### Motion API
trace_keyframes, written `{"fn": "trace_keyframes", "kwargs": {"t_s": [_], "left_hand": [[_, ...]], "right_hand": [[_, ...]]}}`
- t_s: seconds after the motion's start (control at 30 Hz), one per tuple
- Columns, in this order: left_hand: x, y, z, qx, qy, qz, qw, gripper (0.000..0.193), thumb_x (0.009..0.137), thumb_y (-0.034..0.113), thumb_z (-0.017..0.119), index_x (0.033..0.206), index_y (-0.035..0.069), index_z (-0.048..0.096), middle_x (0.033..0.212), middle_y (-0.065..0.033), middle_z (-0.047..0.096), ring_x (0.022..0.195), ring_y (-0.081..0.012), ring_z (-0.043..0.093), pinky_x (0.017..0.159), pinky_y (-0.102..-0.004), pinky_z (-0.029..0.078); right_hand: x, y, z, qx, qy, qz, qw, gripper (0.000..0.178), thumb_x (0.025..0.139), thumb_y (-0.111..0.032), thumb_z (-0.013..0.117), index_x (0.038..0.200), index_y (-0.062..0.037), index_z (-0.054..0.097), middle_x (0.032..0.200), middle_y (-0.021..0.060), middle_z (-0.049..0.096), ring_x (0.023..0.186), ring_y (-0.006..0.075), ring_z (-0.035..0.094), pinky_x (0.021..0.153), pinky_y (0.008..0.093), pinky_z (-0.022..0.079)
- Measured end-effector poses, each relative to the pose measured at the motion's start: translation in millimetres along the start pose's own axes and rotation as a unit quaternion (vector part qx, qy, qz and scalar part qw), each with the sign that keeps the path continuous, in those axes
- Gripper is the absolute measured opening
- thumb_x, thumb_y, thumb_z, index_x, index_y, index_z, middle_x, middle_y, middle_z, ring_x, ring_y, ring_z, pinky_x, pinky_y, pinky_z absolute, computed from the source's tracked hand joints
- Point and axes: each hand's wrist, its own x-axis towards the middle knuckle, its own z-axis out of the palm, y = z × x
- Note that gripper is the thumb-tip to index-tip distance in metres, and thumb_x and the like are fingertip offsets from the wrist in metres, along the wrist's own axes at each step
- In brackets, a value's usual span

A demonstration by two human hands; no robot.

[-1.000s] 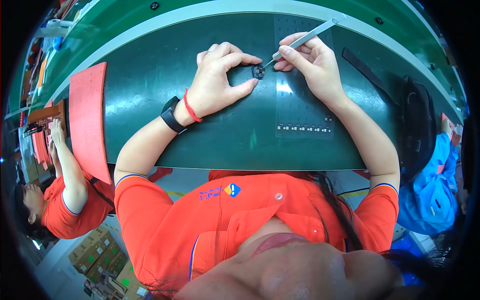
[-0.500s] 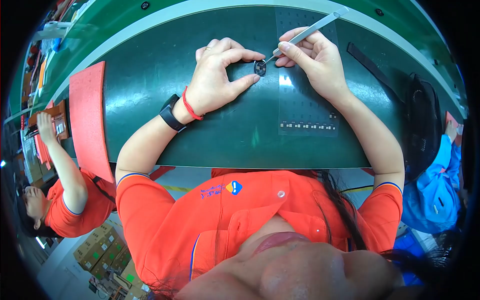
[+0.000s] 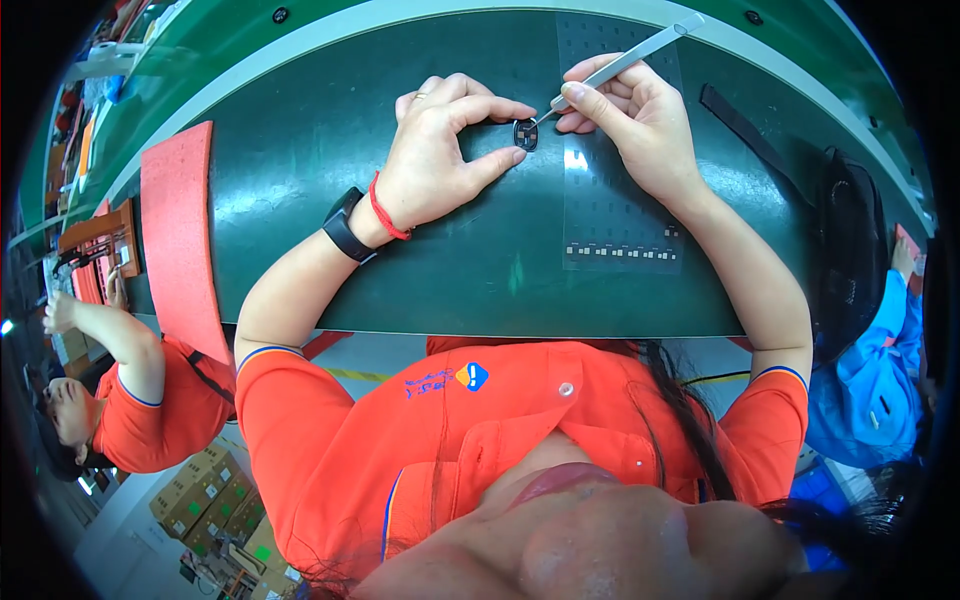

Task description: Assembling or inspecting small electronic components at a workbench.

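Between the thumb and forefinger of my left hand (image 3: 445, 135) stands a small black oval part (image 3: 525, 135), with small pale pads on the face turned toward me. My right hand (image 3: 640, 120) grips a pair of silver tweezers (image 3: 630, 60) like a pen. The tweezers' tips reach down to the face of the black part; whether they hold anything is too small to tell. Under my right hand lies a clear plastic sheet (image 3: 620, 215), with a row of small pale pieces along its near edge.
A green work mat (image 3: 400, 290) covers the table. On the left lies a red pad (image 3: 180, 240); on the right are a black strap (image 3: 745, 130) and a black bag (image 3: 845, 250). Co-workers sit at both sides, one in an orange shirt (image 3: 160, 410), one in blue (image 3: 865, 380).
The tweezers' tips have moved from the black part's right edge onto its face. That part is turned slightly more toward me. The left co-worker's arm has come down.
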Motion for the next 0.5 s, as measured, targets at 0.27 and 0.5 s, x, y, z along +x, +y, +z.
{"fn": "trace_keyframes", "kwargs": {"t_s": [0.27,0.5], "left_hand": [[0.0,0.1,-1.0,0.009,0.000,0.000,1.000,0.030,0.073,0.021,0.075,0.103,0.020,0.072,0.091,0.0007,0.058,0.095,-0.0187,0.051,0.091,-0.0366,0.030],[-0.4,-0.6,-0.9,0.007,-0.002,-0.003,1.000,0.029,0.072,0.021,0.075,0.102,0.020,0.072,0.092,0.0006,0.059,0.095,-0.0186,0.051,0.090,-0.0366,0.031]], "right_hand": [[-0.2,0.8,1.9,-0.008,0.001,0.004,1.000,0.022,0.092,-0.011,0.061,0.109,0.0018,0.057,0.092,0.0105,0.066,0.080,0.0138,0.067,0.071,0.0220,0.052],[-0.9,2.2,1.7,-0.001,-0.007,-0.005,1.000,0.022,0.092,-0.011,0.061,0.109,0.0018,0.057,0.092,0.0112,0.066,0.081,0.0144,0.067,0.072,0.0226,0.052]]}}
